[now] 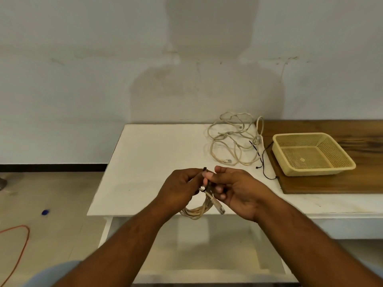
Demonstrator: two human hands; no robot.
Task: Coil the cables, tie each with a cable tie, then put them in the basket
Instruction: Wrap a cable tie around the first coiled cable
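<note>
A coiled beige cable (196,211) hangs between both hands above the white table's front edge, its clear plug (220,208) dangling. My left hand (179,189) grips the coil's top. My right hand (234,187) pinches a thin black cable tie (205,169) wrapped around the coil. A second beige cable (234,137) lies loose and tangled at the back of the table. Black cable ties (261,160) lie beside it. The cream mesh basket (279,151) stands to the right with nothing in it.
The basket rests on a brown wooden board (331,183) on the white table (155,154), which stands against a pale wall. On the floor to the left lie an orange cord (22,241) and a small blue object (45,212).
</note>
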